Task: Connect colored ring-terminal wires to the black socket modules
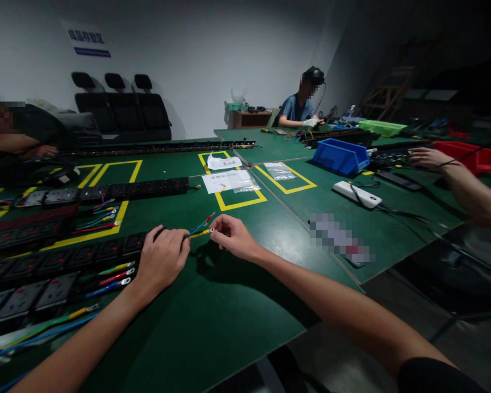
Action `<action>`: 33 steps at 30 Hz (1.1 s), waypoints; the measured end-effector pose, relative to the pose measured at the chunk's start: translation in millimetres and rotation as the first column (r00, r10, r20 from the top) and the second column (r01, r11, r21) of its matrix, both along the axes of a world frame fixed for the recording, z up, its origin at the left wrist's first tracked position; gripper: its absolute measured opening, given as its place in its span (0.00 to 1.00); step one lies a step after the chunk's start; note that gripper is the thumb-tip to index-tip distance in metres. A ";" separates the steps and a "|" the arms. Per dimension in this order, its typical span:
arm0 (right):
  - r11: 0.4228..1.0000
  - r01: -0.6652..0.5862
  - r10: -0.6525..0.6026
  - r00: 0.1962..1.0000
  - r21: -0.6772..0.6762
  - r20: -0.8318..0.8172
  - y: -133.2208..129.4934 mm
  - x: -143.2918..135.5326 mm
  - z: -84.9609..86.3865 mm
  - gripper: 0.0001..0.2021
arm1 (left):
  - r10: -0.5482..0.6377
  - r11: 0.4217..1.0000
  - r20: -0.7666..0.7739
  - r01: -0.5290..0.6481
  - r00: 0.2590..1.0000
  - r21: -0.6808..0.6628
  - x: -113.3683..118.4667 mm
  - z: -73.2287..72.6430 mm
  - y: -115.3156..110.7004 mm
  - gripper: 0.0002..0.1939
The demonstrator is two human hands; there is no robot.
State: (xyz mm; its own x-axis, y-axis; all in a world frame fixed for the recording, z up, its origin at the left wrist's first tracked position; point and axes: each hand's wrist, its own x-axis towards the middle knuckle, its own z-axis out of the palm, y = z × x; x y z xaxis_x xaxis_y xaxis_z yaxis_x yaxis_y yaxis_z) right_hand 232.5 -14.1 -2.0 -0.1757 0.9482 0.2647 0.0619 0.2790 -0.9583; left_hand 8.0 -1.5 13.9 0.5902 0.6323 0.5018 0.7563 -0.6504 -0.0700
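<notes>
Head view shows you with both hands over the green bench (245, 322). Your left hand (163, 256) has its fingers folded around the end of a black socket strip (106, 249), which runs off toward the left edge; your palm hides that end, so how much of the wiring sits in the grip is hard to say. Past your left thumb, a yellow wire (199, 234) reaches across to your right hand (233, 236), whose thumb and index finger pinch the ring lug at its tip. Blue and red wires (203, 222) stick out just behind it, their lugs free.

Nearer you on the left lies another socket strip (36, 301), with loose lugged wires (113, 281) beside its end. Farther off, a third strip (135, 189) points toward paper sheets (227, 179) inside yellow tape outlines (245, 206). To your right are a white power strip (357, 195), a blue bin (339, 157) and a red bin (468, 157), with a co-worker's hand (429, 157) near the red one. Another person (297, 112) sits at the far side.
</notes>
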 end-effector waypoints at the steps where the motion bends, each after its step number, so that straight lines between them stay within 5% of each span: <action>1: 1.000 -0.004 0.004 1.000 0.000 -0.005 -0.3 0.2 0.3 0.08 | -0.003 1.000 -0.001 0.003 1.000 0.001 -0.4 0.0 0.2 0.14; 33: 0.979 0.157 -0.170 0.980 0.127 0.102 -1.1 -0.5 -2.1 0.12 | -0.018 1.000 0.026 0.018 1.000 -0.021 -3.0 -1.8 2.5 0.13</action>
State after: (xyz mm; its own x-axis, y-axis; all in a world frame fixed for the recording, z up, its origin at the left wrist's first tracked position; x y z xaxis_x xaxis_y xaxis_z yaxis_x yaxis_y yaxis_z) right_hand 232.0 -15.3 -4.1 -0.0558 0.9298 0.3638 0.2209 0.3669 -0.9036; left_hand 5.0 1.0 12.1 0.5888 0.6321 0.5038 0.7457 -0.6652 -0.0369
